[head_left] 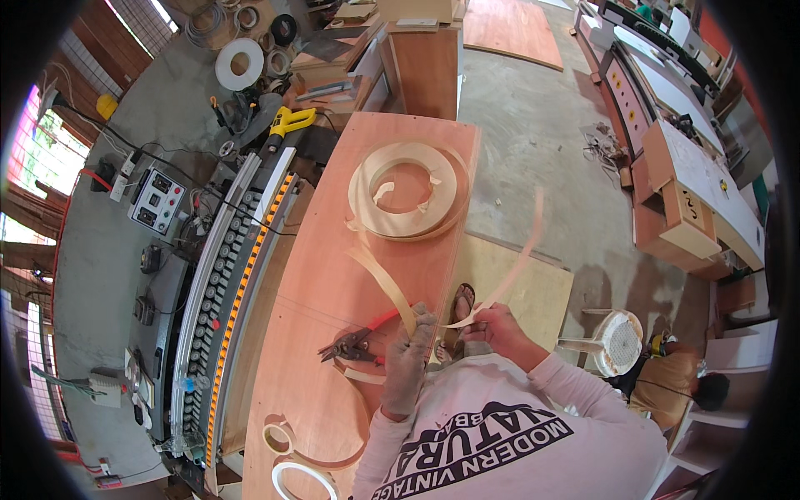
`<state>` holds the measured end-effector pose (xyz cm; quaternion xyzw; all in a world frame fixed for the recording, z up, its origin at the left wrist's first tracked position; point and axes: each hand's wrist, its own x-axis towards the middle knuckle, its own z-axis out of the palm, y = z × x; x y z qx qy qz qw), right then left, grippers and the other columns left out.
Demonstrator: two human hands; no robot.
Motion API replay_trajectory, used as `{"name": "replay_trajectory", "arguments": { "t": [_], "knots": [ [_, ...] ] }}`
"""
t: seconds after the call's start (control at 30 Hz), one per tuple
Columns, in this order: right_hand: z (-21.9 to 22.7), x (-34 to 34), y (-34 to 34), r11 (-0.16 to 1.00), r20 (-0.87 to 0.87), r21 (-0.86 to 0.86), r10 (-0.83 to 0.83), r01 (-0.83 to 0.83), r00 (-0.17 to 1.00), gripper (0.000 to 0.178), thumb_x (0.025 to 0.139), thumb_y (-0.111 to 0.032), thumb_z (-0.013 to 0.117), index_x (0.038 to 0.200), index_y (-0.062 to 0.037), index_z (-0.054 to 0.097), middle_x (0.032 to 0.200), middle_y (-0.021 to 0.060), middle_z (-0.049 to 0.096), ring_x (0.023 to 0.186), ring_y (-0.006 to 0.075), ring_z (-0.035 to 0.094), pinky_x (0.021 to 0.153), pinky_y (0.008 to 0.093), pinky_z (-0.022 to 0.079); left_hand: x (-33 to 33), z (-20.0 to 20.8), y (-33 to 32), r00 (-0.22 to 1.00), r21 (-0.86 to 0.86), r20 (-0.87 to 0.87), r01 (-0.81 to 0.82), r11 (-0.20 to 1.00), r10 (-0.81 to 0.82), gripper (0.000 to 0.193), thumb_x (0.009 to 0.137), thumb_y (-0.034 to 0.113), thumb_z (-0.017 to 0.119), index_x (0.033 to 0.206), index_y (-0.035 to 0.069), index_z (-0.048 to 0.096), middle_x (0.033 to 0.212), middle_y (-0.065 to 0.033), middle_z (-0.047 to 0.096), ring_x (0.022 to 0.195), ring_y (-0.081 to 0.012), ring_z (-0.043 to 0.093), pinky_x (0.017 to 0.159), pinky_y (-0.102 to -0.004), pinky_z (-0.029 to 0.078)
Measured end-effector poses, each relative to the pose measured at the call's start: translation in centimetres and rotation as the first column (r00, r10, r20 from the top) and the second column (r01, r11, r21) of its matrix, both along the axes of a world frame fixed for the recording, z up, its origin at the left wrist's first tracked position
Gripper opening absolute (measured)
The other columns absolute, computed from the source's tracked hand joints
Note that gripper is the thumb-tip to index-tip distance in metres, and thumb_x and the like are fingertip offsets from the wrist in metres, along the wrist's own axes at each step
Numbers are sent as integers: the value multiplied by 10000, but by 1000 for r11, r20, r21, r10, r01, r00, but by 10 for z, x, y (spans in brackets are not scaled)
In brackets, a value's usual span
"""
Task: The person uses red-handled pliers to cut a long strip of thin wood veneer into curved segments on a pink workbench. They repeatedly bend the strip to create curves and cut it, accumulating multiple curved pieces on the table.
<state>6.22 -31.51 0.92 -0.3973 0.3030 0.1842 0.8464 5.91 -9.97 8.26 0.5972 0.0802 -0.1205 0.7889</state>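
My left hand (407, 362), in a grey glove, is closed around a pale wood edge-banding strip (385, 279) whose loose end rises toward the roll. To its right, my bare right hand (502, 332) pinches a thin strip of the same kind (518, 268), which curves up and away over the floor. Whether both are one strip I cannot tell. Red-handled pliers (354, 346) lie on the reddish plywood sheet (312, 292), just left of my left hand. Farther off on that sheet rests a large roll of edge banding (363, 196), with bits of tape on its inner rim.
A small tape roll (278, 435) and a white ring (302, 482) lie near the sheet's lower end. Left stands a long roller machine (218, 333) with a yellow heat gun (292, 122) beyond. Right are a round stool (618, 342) and a crouching person (667, 383).
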Motion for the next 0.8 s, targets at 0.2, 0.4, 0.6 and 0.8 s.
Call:
{"name": "replay_trajectory", "arguments": {
  "t": [0.2, 0.4, 0.6, 0.8],
  "knots": [
    [19, -6, 21, 997, 26, 2, 80, -80, 996, 211, 947, -122, 654, 1100, -37, 535, 926, 114, 639, 778, 257, 714, 678, 384, 639, 25, -3, 22, 998, 84, 16, -60, 995, 59, 295, 1053, 199, 615, 1245, -13, 687, 1121, -71, 700, 999, -132, 641, 917, -298, 518],
    [24, 0, 22, 988, 117, 150, 20, -38, 993, 218, 976, -136, 663, 1120, -70, 514, 959, 92, 637, 766, 243, 699, 665, 379, 621, 40, 18, 30, 991, 185, 20, -133, 974, 132, 296, 1056, 207, 608, 1247, -1, 695, 924, -34, 697, 847, -114, 650, 824, -282, 532],
    [27, 6, 39, 976, 111, 213, -56, 31, 992, 213, 988, -155, 661, 1122, -85, 512, 974, 87, 640, 819, 239, 683, 698, 403, 603, 75, 13, 40, 988, 236, 33, -156, 959, 152, 298, 1056, 231, 607, 1215, 5, 715, 794, 17, 609, 749, -74, 569, 704, -241, 490],
    [34, 31, 64, 977, 118, 211, -42, 16, 992, 179, 1007, -161, 633, 1114, -85, 512, 953, 79, 625, 797, 232, 677, 683, 384, 596, 133, 16, 46, 987, 344, 107, -149, 927, 118, 310, 1028, 294, 643, 1074, 2, 736, 777, 5, 610, 678, -90, 554, 616, -269, 492]
  ]
}}
